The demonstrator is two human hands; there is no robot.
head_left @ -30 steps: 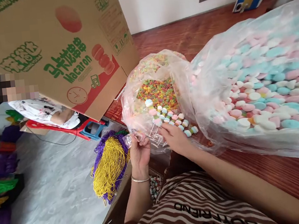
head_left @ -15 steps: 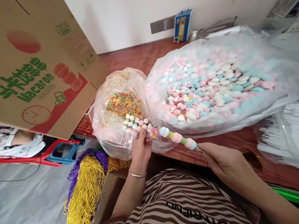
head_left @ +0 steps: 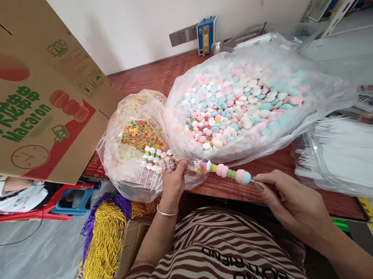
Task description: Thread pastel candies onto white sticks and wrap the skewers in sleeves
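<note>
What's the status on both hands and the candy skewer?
Left hand gripping crinkled wrapper; right hand pinching candy skewer by one end; skewer's far end near left hand; bag of pastel candies close beyond.

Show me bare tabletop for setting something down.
Back: tabletop between carton, small candy bag and blue box. Front: narrow strip between large candy bag, white-stick bag and right hand, partly hidden by the held candy skewer. Crowded: centre, where the candy bags meet, and right end, under the white-stick bag.
</note>
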